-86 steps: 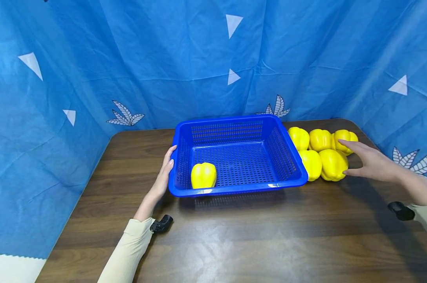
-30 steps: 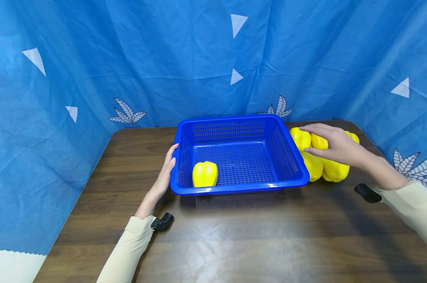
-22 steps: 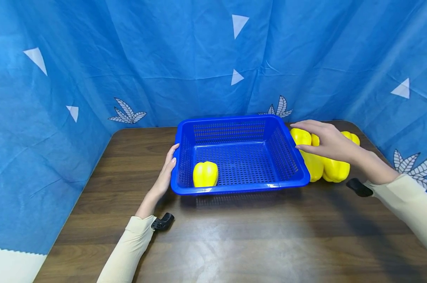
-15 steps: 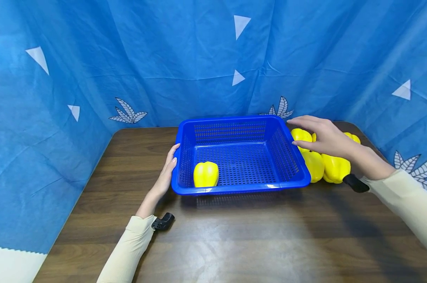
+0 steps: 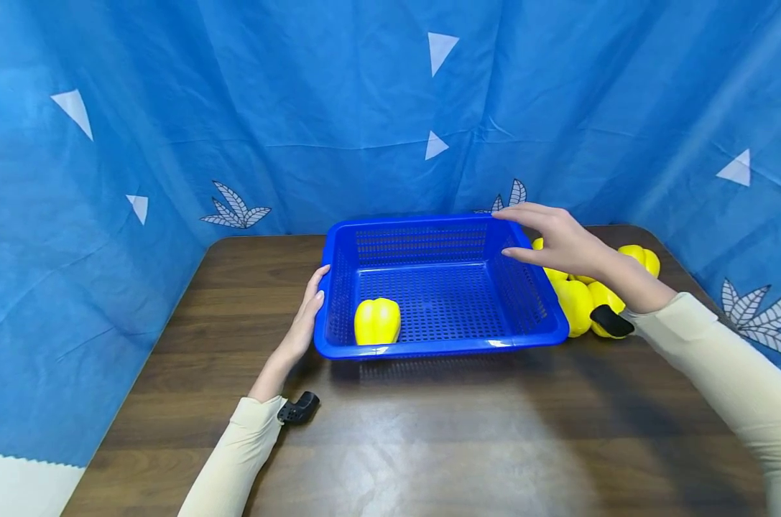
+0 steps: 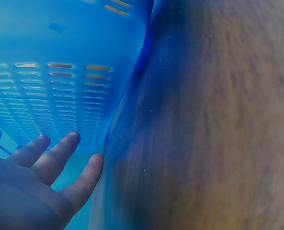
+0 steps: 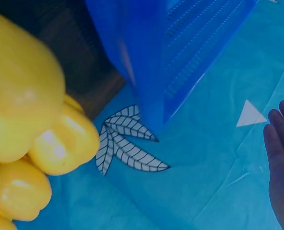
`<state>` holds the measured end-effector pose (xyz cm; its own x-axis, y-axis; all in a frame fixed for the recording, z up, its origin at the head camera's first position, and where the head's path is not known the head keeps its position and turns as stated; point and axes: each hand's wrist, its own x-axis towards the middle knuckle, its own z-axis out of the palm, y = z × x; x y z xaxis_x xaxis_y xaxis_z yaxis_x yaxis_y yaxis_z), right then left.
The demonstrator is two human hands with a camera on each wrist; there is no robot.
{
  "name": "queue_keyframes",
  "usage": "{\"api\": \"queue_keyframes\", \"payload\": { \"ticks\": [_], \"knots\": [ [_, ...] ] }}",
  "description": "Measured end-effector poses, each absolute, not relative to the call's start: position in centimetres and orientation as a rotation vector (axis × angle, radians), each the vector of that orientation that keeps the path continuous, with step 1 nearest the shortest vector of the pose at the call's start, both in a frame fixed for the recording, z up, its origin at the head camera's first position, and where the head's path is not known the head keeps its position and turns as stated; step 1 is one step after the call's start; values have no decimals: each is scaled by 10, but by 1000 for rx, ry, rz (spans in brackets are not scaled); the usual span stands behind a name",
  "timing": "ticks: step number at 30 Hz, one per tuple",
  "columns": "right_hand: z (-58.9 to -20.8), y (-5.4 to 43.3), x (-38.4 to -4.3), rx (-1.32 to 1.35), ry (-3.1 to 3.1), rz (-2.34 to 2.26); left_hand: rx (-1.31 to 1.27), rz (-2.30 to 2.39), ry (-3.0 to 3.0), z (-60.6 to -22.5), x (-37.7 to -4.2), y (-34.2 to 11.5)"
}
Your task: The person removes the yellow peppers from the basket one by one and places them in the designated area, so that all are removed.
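Observation:
A blue plastic basket (image 5: 429, 347) with perforated walls stands on the table, with one yellow bell pepper (image 5: 377, 321) in its near left corner. My left hand (image 5: 301, 323) touches the basket's left side. In the left wrist view its fingers (image 6: 60, 151) are spread and lightly bent beside the slotted wall. My right hand (image 5: 558, 238) is over the basket's right rim, thumb and fingers apart with nothing between them. Several more yellow bell peppers (image 5: 572, 305) lie right of the basket, partly hidden by the right hand and wrist; they also show in the right wrist view.
The brown wooden table (image 5: 442, 431) extends in front of the basket. A blue curtain (image 5: 299, 108) with white triangles and leaf prints hangs behind and at both sides. Black wrist devices (image 5: 299, 408) sit on both forearms.
My right hand has moved left, from the far-right peppers across the group to over the basket's right rim, staying spread. The left hand stays at the basket's left side.

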<state>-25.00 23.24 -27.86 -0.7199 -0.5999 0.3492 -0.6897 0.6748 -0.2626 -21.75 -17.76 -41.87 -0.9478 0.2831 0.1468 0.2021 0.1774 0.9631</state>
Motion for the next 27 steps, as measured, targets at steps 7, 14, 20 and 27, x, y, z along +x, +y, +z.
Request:
{"api": "queue_keyframes", "payload": {
  "ticks": [7,14,20,27],
  "knots": [
    [-279,219,-259,1081,-2665,589,493,1929,2345,-420,-219,-178],
    [-279,200,-265,1163,-2664,577,489,1942,2333,-420,-218,-178],
    [-282,186,-269,1232,-2669,573,488,1960,2315,-419,-217,-178],
    [-283,170,-271,1287,-2688,589,522,1982,2303,-421,-219,-179]
  ]
}}
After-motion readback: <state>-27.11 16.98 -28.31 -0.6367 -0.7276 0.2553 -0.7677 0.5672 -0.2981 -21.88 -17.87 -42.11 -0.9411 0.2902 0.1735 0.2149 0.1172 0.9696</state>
